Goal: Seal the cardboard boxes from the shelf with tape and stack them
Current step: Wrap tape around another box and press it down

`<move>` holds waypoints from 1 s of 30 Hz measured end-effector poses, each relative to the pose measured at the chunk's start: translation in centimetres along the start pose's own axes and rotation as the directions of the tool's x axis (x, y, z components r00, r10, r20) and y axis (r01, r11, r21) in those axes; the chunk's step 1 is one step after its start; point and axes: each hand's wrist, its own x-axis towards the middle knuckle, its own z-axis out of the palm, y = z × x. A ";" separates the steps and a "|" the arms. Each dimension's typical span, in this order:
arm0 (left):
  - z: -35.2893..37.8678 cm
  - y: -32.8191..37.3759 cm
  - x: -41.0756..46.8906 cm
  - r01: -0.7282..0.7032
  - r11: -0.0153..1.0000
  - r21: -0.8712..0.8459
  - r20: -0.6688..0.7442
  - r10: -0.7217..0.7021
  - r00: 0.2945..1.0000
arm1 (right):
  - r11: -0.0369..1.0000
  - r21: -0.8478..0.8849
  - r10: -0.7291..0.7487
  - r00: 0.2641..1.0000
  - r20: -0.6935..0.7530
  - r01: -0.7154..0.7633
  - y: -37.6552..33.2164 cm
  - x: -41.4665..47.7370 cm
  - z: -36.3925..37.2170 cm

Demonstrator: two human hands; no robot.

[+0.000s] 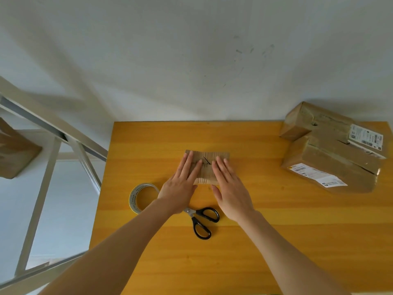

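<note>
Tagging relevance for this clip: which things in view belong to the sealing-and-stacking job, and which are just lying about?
Job: small cardboard box under left hand and right hand; tape roll; scissors; two stacked boxes; another box on the shelf.
Just there: table, wall.

Single head-worn wide-angle view, facing forward and steeply downward at close range. The wearer's forearms (119, 248) enter from the bottom edge. A yellow table (276, 231) fills the lower centre and right, a white wall (191, 50) the upper half, and a metal shelf frame (49, 126) the left edge.
</note>
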 end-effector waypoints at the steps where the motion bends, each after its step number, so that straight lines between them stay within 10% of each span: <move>1: 0.0 0.2 0.0 0.009 1.000 0.003 0.006 -0.009 1.000 | 1.000 0.008 0.010 1.000 0.000 -0.010 -0.1 0.0 0.1; 12: -2.2 0.9 -0.5 0.242 0.928 -0.283 0.177 -0.198 0.964 | 0.808 0.533 0.327 0.944 -0.053 -0.250 -2.8 0.2 -1.0; 18: -2.6 0.4 0.0 0.278 0.883 -0.377 0.263 -0.186 0.947 | 0.819 0.491 0.347 0.938 -0.012 -0.297 -3.8 0.8 -1.0; 30: -3.0 -6.4 -8.0 0.011 0.984 -0.180 -0.101 -0.030 0.994 | 0.993 0.117 0.037 0.973 -0.226 -0.011 -8.2 -2.4 0.1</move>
